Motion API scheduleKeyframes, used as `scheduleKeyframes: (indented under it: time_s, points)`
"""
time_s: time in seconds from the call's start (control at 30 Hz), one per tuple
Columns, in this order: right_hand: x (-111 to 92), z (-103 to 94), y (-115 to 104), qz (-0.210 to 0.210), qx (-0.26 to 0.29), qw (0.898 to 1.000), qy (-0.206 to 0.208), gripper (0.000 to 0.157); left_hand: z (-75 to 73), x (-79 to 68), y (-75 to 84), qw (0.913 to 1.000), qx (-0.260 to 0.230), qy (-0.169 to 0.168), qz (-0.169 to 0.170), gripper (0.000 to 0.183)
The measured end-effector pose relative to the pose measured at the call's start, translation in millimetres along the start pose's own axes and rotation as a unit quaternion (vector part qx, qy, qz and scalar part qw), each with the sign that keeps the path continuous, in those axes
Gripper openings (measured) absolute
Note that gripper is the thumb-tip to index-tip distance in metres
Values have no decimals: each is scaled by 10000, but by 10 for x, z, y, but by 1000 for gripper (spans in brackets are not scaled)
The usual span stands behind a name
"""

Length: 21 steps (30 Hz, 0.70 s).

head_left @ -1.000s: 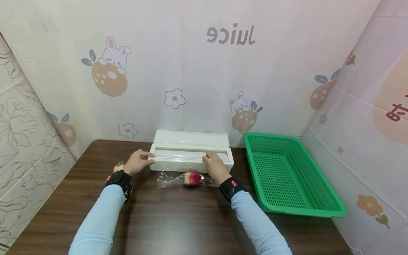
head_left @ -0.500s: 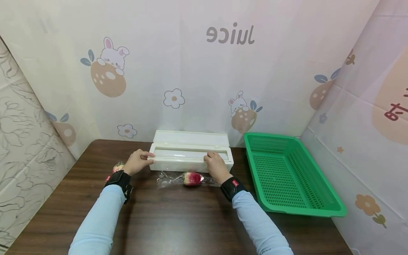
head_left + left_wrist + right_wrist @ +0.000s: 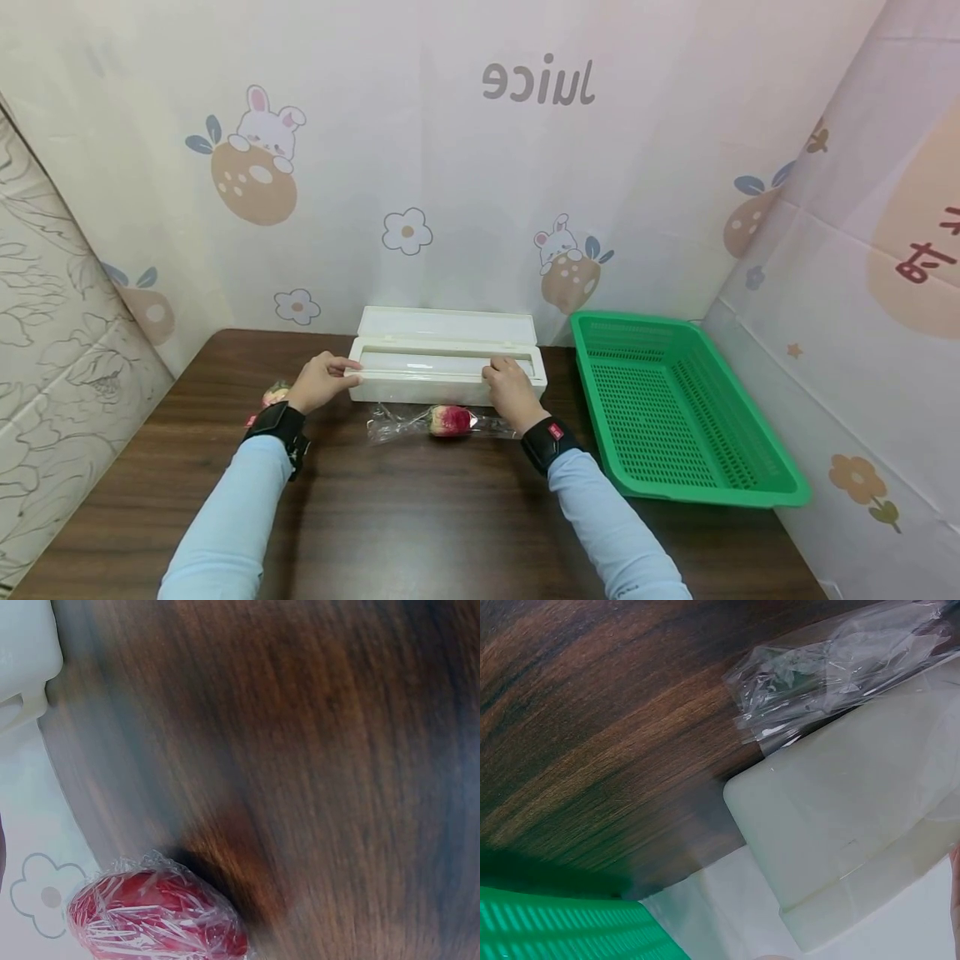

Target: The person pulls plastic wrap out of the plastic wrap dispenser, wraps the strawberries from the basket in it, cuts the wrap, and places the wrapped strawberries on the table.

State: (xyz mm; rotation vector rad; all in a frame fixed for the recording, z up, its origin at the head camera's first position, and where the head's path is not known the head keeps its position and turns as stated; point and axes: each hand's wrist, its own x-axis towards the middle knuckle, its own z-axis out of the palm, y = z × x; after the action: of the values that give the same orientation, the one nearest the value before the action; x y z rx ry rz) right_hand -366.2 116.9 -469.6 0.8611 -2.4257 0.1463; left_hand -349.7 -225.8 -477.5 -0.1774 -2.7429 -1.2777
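Observation:
A long white cling film dispenser (image 3: 427, 389) lies against the back wall with its lid (image 3: 450, 322) raised. A roll of film (image 3: 412, 362) shows in its trough. My left hand (image 3: 318, 383) grips the dispenser's left end between thumb and fingers. On the front rim, right of the middle, the curled fingers of my right hand (image 3: 513, 392) pinch down; whatever small part is under them is hidden. Just in front lies a red-and-yellow fruit (image 3: 450, 421) in loose clear film (image 3: 393, 423). Another film-wrapped fruit (image 3: 157, 919) sits beside my left wrist, partly covered by it.
A green perforated basket (image 3: 611, 417) stands on the right side of the brown wooden table (image 3: 420, 517). Its wall (image 3: 577, 926) is close to the dispenser's right end. Printed curtains (image 3: 337, 150) hang behind and at both sides.
My right hand has slid slightly to the right along the dispenser's front rim. My left hand stays at the left end. The head view has shifted a little.

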Motion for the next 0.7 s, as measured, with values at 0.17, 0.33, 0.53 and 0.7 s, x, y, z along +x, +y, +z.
scheduleKeyframes:
  time_s: [0.17,0.33,0.53,0.7]
  points:
    - [-20,9,9,13,4,10000,52,15,7,-8,-2,10000,-27,-6,-33,26]
    - [-24,16,19,39,-19,10000,36,16,-1,-11,6,10000,-24,-18,-79,26]
    - [-38,17,22,131,-100,9999,48,16,-7,-11,7,9999,1,-43,-157,27]
    - [-55,-9,21,172,-147,9997,44,17,-3,-3,1,9999,-9,-21,-126,26]
